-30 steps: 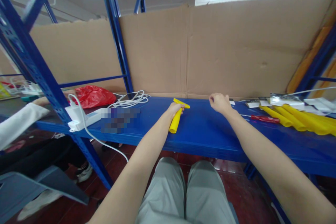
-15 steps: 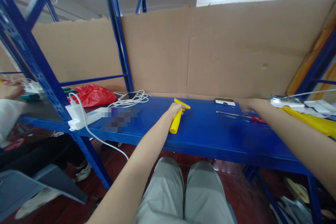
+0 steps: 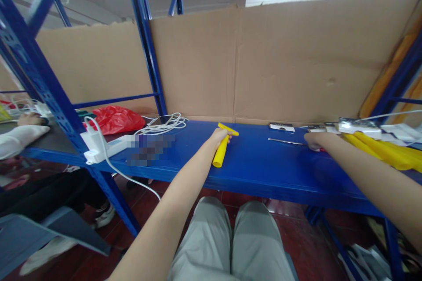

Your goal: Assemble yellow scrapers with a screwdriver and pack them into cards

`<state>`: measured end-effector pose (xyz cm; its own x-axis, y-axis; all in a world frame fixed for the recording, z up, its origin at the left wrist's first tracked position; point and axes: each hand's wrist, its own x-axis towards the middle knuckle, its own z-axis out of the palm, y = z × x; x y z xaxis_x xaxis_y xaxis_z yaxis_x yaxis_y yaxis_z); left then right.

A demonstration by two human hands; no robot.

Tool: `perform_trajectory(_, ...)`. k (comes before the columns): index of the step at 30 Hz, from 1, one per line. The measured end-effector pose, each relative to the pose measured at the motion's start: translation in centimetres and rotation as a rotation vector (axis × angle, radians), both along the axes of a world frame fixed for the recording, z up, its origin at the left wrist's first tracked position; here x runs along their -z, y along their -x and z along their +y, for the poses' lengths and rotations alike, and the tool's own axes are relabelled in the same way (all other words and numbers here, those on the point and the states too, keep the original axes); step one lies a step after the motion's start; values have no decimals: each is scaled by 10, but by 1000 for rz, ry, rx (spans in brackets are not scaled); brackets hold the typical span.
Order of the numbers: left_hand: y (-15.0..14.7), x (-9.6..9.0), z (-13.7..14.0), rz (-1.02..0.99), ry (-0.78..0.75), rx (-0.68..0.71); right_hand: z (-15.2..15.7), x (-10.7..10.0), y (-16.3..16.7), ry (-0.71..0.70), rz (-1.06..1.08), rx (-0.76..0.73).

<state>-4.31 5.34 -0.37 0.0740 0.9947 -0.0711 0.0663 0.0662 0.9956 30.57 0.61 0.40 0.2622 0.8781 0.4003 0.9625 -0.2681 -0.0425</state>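
My left hand (image 3: 222, 137) is closed around a yellow T-shaped plastic piece (image 3: 220, 154). Its hollow round tube points toward me, and its crossbar shows beyond my fingers. Over at the right, my right hand (image 3: 314, 140) is closed on the red handle of a screwdriver that lies along the blue tabletop. The long metal shaft of the screwdriver (image 3: 286, 141) points left; my fingers cover most of the handle.
A small black-and-white box (image 3: 281, 127) stands at the back. Yellow pieces (image 3: 379, 151) and silvery packets (image 3: 359, 126) lie right. To the left are a white power strip (image 3: 110, 147), coiled cable (image 3: 165, 124) and red bag (image 3: 117, 119). A co-worker's arm (image 3: 24, 138) rests farther left.
My right hand has come down from behind the screwdriver onto its red handle. My left hand and the yellow piece have stayed put. The co-worker's arm has shifted.
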Motion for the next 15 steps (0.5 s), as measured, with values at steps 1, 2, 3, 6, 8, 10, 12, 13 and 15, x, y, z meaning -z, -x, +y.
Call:
perform_trajectory(1, 0, -1, -1, 1, 3, 1, 2, -1, 5, 107, -9, 19)
perform_trajectory(2, 0, -2, -2, 2, 6, 2, 4, -2, 11, 216, -25, 30)
perform_trajectory(3, -1, -3, -3, 2, 10, 5, 6, -3, 18, 302, -42, 30)
perform_trajectory(6, -2, -6, -8, 0, 13, 12, 11, -6, 42, 423, -89, -3)
perform_trajectory(8, -3, -9, -12, -1, 18, 14, 11, -6, 60, 453, -136, -28)
perform_trajectory(10, -4, -11, -16, -7, 31, 9, 11, -5, 76, 409, -170, -44)
perform_trajectory(12, -6, -12, -17, -14, 41, 0, 9, -2, 86, 348, -183, -40)
perform_trajectory(13, -6, -12, -17, -19, 39, -4, 8, 0, 88, 324, -182, -44)
perform_trajectory(15, -7, -12, -16, -25, 28, -3, 5, 2, 86, 300, -169, -73)
